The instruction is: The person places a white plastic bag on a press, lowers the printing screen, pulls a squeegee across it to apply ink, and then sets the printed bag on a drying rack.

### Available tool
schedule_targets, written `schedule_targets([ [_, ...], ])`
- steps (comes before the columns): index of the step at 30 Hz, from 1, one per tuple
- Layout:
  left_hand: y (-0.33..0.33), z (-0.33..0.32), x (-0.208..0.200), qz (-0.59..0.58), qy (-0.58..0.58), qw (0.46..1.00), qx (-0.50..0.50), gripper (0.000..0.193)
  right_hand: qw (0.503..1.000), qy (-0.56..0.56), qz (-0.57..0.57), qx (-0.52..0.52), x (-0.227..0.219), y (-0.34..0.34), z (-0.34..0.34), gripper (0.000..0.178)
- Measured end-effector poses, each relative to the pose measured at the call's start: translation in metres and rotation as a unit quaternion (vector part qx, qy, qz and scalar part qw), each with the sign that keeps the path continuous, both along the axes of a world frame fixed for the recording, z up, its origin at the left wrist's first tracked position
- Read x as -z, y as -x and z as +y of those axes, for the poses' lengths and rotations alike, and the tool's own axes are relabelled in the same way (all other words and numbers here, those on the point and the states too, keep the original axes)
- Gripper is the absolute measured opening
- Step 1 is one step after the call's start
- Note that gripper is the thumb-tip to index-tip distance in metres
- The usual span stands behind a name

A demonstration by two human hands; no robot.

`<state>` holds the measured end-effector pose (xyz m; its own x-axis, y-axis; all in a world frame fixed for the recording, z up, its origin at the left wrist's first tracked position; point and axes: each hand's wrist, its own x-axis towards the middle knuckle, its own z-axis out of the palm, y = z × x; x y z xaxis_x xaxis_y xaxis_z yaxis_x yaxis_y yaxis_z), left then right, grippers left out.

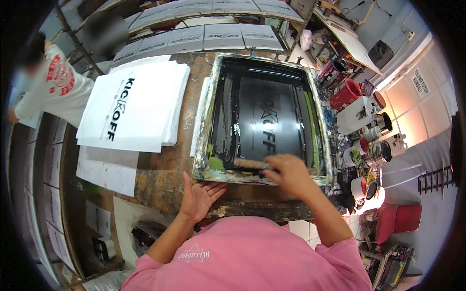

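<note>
A screen-printing frame (204, 133) with a paint-crusted rim lies on the worktable before me, its mesh dark and wet with black ink. Dark lettering shows in the middle of the mesh. My right hand (290, 175) is closed round the wooden handle of a squeegee (248, 164), which lies across the near end of the screen. Palm up and fingers spread, my left hand (200, 200) is at the frame's near left corner; its fingertips come up to the rim, and I cannot tell whether they touch. White paper under the frame sticks out at its left side.
Left of the frame is a stack of white printed sheets (141, 104) on the stained wooden table (160, 167). Racks at the back hold more printed sheets (223, 36). Paint tins and a red bucket (345, 94) crowd the right side. A person (63, 80) stands far left.
</note>
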<state>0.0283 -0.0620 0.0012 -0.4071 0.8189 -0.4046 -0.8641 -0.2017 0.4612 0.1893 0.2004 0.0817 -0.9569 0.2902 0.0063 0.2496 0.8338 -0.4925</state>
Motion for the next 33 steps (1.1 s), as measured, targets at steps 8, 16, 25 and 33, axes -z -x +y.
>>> schedule_targets([
  [8, -0.011, -0.005, 0.040, 0.010, 0.054, 0.997, -0.046, 0.115, 0.992, -0.127, 0.013, -0.009, 0.067, 0.016, -0.015, 0.050],
  [16, -0.010, -0.014, 0.045, 0.010, 0.043, 0.999, -0.027, 0.133, 0.977, -0.203, 0.059, -0.001, 0.098, 0.145, 0.127, 0.041],
  [25, -0.007, -0.018, 0.053, 0.002, -0.053, 0.998, -0.025, 0.134, 0.980, -0.196, 0.018, -0.044, 0.065, 0.264, 0.271, 0.037],
  [33, -0.003, -0.031, 0.070, 0.012, -0.141, 0.990, 0.020, 0.126, 0.970, -0.218, 0.093, -0.062, 0.087, 0.239, 0.211, 0.036],
])
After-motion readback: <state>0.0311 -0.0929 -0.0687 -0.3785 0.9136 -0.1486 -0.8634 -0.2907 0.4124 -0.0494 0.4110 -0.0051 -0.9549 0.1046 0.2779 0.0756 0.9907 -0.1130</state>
